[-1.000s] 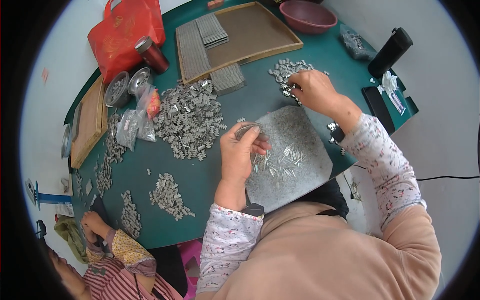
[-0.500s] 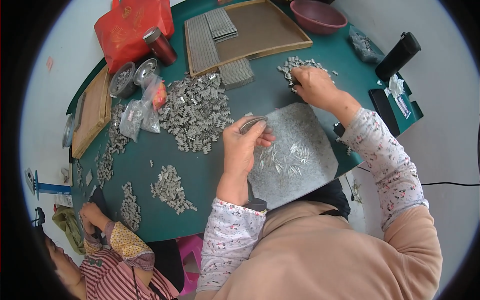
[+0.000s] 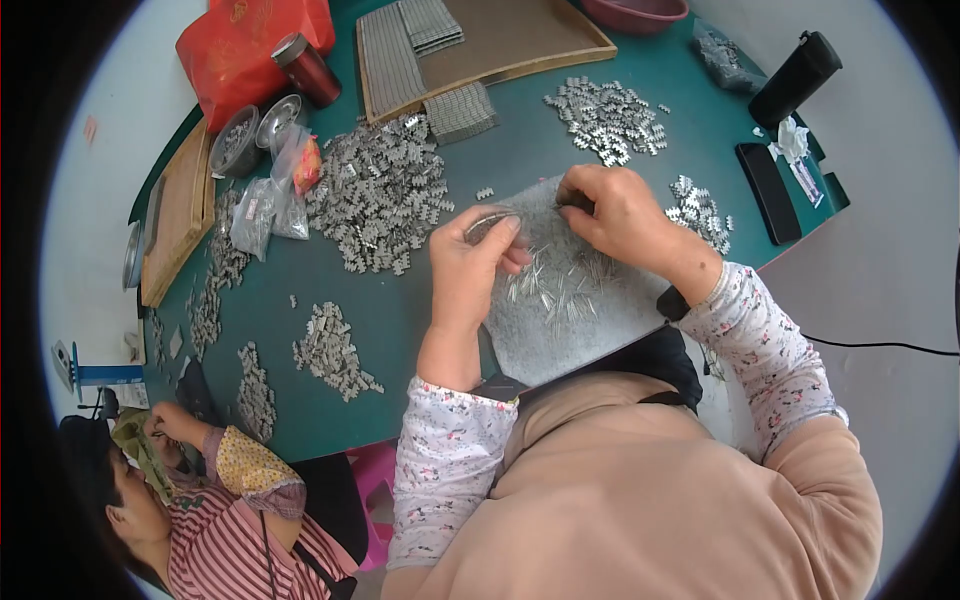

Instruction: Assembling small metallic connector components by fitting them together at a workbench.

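Note:
My left hand (image 3: pixel 470 265) is closed on a curved strip of small metal links (image 3: pixel 488 226), pinched between thumb and fingers above the left part of a grey mat (image 3: pixel 530 355). My right hand (image 3: pixel 622 215) hovers over the mat's far right part, fingertips pressed together; what they hold is hidden. Thin metal pins (image 3: pixel 560 290) lie scattered on the mat between and below both hands. Beyond the right hand spreads a pile of toothed metal pieces (image 3: pixel 606 120). A smaller pile (image 3: pixel 700 213) sits to its right. One loose piece (image 3: pixel 485 193) lies beyond my left hand.
A large heap of metal pieces (image 3: pixel 378 200) covers the table left of my hands. Farther back are a wooden tray (image 3: pixel 540 65), stacked linked panels (image 3: pixel 460 112), a red tumbler (image 3: pixel 306 70) and a red bag (image 3: pixel 250 60). A black phone (image 3: pixel 768 193) lies right. A co-worker (image 3: pixel 230 500) sits at left.
My right hand has come back from the far pile to above the mat, nearer my left hand. The left hand keeps its hold on the strip. The view has shifted slightly.

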Action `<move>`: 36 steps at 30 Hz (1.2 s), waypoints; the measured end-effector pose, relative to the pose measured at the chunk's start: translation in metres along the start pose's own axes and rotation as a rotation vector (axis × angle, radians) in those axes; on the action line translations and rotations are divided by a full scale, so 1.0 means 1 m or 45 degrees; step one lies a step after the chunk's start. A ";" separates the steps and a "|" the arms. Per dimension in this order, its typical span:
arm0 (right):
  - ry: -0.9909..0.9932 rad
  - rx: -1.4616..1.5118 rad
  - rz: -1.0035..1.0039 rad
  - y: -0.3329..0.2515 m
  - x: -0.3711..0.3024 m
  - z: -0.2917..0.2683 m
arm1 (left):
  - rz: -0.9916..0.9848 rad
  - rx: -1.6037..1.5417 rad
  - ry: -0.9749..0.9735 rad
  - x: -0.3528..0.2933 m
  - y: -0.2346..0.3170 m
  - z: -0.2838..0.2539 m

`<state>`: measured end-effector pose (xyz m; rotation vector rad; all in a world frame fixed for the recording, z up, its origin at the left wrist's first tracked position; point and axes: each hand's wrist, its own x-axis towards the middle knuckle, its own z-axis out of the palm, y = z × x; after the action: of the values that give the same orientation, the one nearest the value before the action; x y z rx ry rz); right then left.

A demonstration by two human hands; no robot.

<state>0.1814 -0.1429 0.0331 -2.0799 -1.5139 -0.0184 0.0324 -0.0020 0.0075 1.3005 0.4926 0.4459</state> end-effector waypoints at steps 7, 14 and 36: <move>0.140 0.923 0.371 -0.032 -0.011 0.023 | 0.023 -0.130 -0.062 -0.014 -0.003 0.003; 0.265 0.710 0.184 -0.042 -0.009 0.018 | 0.111 -0.145 -0.017 -0.016 -0.003 0.003; 0.050 0.948 0.321 -0.040 -0.001 0.017 | 0.077 0.059 0.024 -0.015 0.005 -0.014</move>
<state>0.1410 -0.1285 0.0357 -1.6175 -1.0014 0.5155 0.0124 0.0016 0.0110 1.3593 0.4825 0.5002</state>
